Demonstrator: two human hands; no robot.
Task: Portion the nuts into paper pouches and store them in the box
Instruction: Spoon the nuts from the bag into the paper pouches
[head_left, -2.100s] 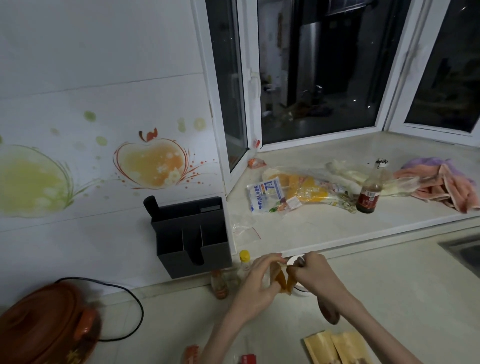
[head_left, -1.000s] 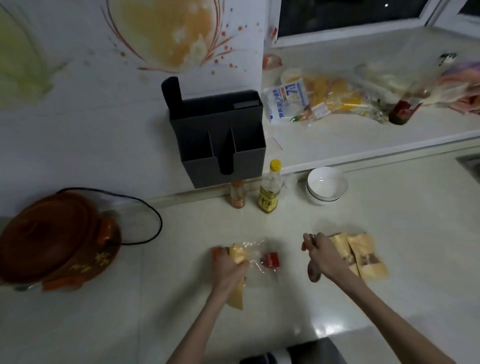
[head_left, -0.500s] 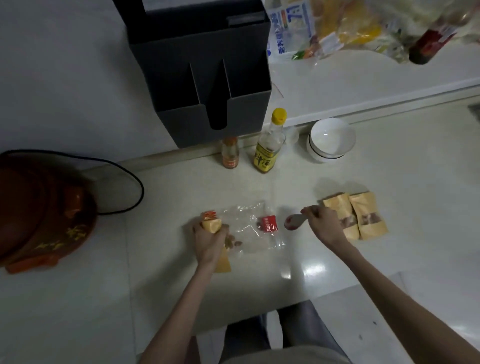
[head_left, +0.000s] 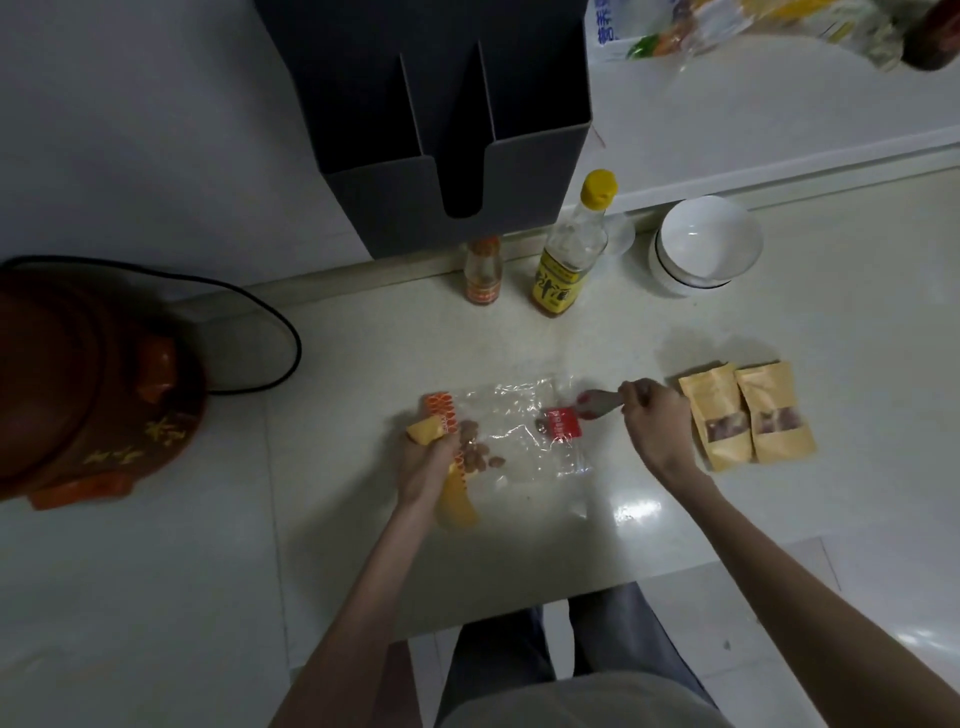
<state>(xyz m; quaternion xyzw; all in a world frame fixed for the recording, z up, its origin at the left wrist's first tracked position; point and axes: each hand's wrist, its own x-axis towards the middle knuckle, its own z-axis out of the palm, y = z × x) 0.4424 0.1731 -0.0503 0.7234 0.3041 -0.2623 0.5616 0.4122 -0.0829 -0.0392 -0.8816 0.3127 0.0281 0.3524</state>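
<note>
Head view. Left hand (head_left: 425, 464) is gripping a pouch (head_left: 453, 493) by its neck, probably keeping it ready to fill. Right hand (head_left: 655, 422) is pinching a spoon (head_left: 597, 404), reaching toward the nuts (head_left: 475, 447) lying in the clear bag (head_left: 519, 431). Two filled pouches (head_left: 748, 415) are waiting beside it; box (head_left: 441, 124) is standing behind.

Lighting: dim, cool, from overhead. Glare: bright patches on glossy counter (head_left: 636, 512) near its front edge. Shadows: soft, beside pouches (head_left: 748, 413) and under box (head_left: 447, 130). Focus: soft throughout, grainy. Distortion: wide-angle bending at edges; pot (head_left: 88, 384) at left dark, details lost.
</note>
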